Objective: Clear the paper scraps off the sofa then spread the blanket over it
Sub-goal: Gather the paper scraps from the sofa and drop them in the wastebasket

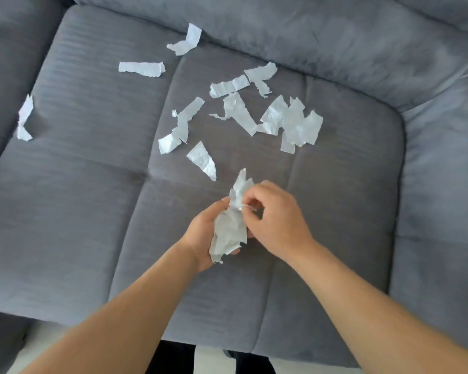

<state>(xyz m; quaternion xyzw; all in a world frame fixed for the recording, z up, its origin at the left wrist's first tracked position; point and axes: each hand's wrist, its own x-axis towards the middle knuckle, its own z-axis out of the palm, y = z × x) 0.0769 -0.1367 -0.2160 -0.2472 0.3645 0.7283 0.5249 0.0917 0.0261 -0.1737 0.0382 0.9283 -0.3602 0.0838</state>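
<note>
Several torn white paper scraps lie on the grey sofa seat [79,184]. A loose cluster of scraps [289,122] sits right of centre, a long strip [142,68] at the upper left, and one scrap [25,117] in the seam at the far left. Above the seat's front half, my left hand [203,233] holds a crumpled bundle of gathered scraps [229,230] in its palm. My right hand [276,214] pinches the upper part of that bundle with thumb and fingertips. No blanket is in view.
The sofa backrest [308,31] runs along the top and a padded armrest [443,184] closes the right side. Another seat cushion [0,76] adjoins on the left. Pale floor [52,344] shows below the seat's front edge.
</note>
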